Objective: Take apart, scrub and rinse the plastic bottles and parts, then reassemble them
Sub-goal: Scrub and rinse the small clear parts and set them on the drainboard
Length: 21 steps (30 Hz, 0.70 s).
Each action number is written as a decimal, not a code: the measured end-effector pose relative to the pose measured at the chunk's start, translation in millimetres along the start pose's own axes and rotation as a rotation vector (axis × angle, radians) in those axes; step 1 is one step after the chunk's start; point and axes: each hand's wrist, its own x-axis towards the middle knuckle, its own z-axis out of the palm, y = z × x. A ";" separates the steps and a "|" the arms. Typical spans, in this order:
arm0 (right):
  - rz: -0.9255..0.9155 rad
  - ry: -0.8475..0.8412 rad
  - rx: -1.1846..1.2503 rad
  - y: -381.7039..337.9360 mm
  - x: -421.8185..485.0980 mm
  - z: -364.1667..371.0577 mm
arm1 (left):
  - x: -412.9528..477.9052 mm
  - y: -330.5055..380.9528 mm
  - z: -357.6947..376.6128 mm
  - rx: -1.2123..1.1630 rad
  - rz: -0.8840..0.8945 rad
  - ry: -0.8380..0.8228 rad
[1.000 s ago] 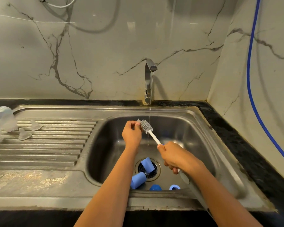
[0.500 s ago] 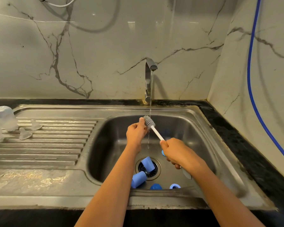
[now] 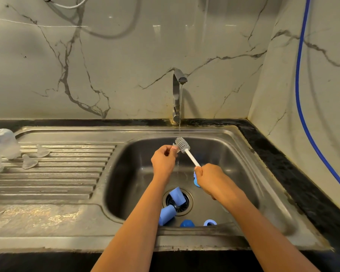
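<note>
Hands (image 3: 164,160) (image 3: 209,178) w/ brush (image 3: 182,145), clear part (image 3: 174,147)

Warm, fairly dim indoor light leaves small glints high on the glossy veined marble wall (image 3: 126,55) and a dull sheen on the stainless steel sink (image 3: 224,154). The chrome tap (image 3: 176,95) casts a soft shadow rightward; wide-angle distortion bows the edges.

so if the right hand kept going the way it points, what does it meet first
Probably the small clear part the left hand pinches beside the brush head; the right hand aims up-left along the handle. If it misses, the sink's back wall. Depth is unclear.
</note>
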 end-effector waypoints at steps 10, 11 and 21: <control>-0.006 0.020 -0.018 -2.8 -1.9 -0.6 | 1.5 0.5 -5.4 -0.015 0.061 -0.005; 0.000 0.033 -0.008 -1.7 0.7 -0.1 | 0.3 1.2 -3.7 0.039 0.100 -0.018; 0.011 -0.083 -0.006 -3.3 -7.2 -1.5 | 2.7 4.1 -2.5 -0.233 -0.194 0.029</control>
